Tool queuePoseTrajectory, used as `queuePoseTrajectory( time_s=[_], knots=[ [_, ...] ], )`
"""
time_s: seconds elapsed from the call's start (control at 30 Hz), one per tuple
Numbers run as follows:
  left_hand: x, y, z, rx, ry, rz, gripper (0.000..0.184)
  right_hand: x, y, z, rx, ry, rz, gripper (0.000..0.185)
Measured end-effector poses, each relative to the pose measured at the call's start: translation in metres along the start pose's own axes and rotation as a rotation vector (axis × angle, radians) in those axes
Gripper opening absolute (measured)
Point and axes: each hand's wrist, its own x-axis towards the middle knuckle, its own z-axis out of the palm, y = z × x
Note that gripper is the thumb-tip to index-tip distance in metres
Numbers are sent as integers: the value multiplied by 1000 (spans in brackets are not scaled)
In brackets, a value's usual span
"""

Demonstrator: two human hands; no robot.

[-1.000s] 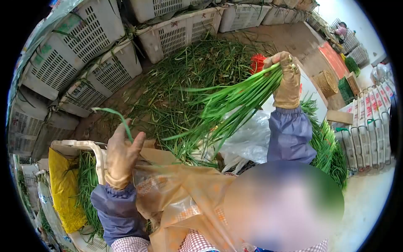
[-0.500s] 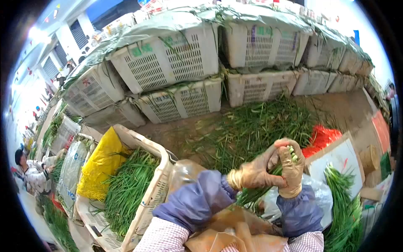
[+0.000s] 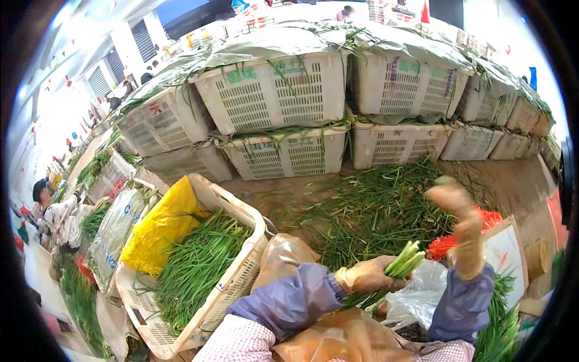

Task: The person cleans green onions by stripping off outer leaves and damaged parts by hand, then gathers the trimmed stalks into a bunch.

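One bunch of green stalks [image 3: 407, 260] rests in a gloved left grip [image 3: 371, 275], fingers wrapped around it and pale cut ends pointing up and away to the right. Half a second ago both grips met at the bunch; now the right grip [image 3: 463, 220] has come away, raised beyond and to the right of the left. The change leaves the left grip alone bearing the bunch, with the right off it. Motion blurs the right grip, so whether its fingers are closed, or on anything, cannot be told. Just beside the left grip, on its right, lies a clear plastic bag [image 3: 419, 297]; farther right, more greens [image 3: 499, 320] are gathered. To its left stands a white crate [image 3: 238, 279] holding loose leaves [image 3: 199, 274] and a yellow sack [image 3: 164, 228]. Beyond the left grip, leaf litter [image 3: 383, 208] covers part of the brown floor [image 3: 256, 196], and red strands [image 3: 441, 246] lie near the right grip. Farther off, white slatted crates [image 3: 232, 99] stand two high beneath a pale sheet [image 3: 274, 43]; at far left of both grips is another person [image 3: 57, 214].
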Motion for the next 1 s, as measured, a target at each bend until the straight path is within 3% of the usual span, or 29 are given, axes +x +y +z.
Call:
queuePoseTrajectory(
  time_s=[0.03, 0.07, 0.13, 0.17, 0.2, 0.23, 0.3, 0.33, 0.37, 0.4, 0.43, 0.47, 0.5, 0.53, 0.57, 0.6, 0.67, 0.73, 0.77, 0.8, 0.87, 0.9, 0.93, 1.0],
  knots=[
    [4, -2, 2, 107, -59, 46, 29, -1, -1, -5, -21, -54, 48, 70],
    [6, -4, 1, 220, -107, 95, 30, -7, 5, 10, -64, -371, 45, 67],
    [6, -20, -10, 258, -216, 350, 34, -30, 5, 39, -407, -763, -36, 65],
    [3, -12, -6, 100, -130, 239, 34, -35, 7, 39, -409, -652, 55, 69],
    [0, -8, -4, -58, -35, 124, 35, -36, 11, 23, -249, -398, 147, 73],
    [4, -10, -6, 46, -16, 201, 33, -36, 16, 7, -66, -136, 188, 79],
    [13, -1, -21, 72, 266, 278, 26, -39, 16, 12, 32, 4, 127, 83],
    [16, -9, -19, 134, 261, 342, 23, -41, 16, 15, 77, 70, 91, 89],
    [13, 12, -15, 325, 356, 368, 22, -71, 48, 9, -176, 22, 33, 96],
    [15, 26, -6, 75, 473, 404, 20, -80, 32, 32, 0, -76, 188, 103],
    [17, 24, -1, 26, 530, 294, 22, -91, 21, 60, 201, -26, 268, 105],
    [15, 34, 8, -107, 557, 243, 21, -91, 16, 83, 246, 192, 67, 104],
    [13, 44, 19, -244, 590, 197, 21, -101, 19, 91, 62, 252, 106, 103],
    [21, 46, 34, -309, 681, 195, 32, -114, 25, 97, 45, 278, 208, 103],
    [21, 43, 33, -309, 605, 186, 36, -127, 28, 104, 30, 301, 310, 103],
    [24, 39, 36, -370, 555, 197, 35, -133, 20, 99, 262, 218, 588, 104],
    [44, 32, 28, -506, 499, 155, 32, -144, 31, 93, 98, 300, 394, 101],
    [55, 38, 20, -504, 450, 167, 30, -154, 23, 60, 185, 228, 500, 95],
    [62, 41, 12, -496, 464, 305, 32, -151, 6, 28, 250, 22, 699, 90],
    [61, 52, -2, -335, 490, 250, 30, -151, -9, -4, 316, -195, 893, 84],
    [67, 61, -35, -480, 693, 369, 26, -168, -25, -61, 323, -46, 797, 73],
    [65, 63, -41, -481, 716, 353, 24, -190, -17, -85, 500, 133, 772, 70],
    [64, 64, -46, -481, 737, 339, 21, -176, -39, -138, -62, -64, 891, 66],
    [60, 48, -44, -504, 675, 293, 21, -173, -61, -192, -111, 198, 917, 62]
  ],
)
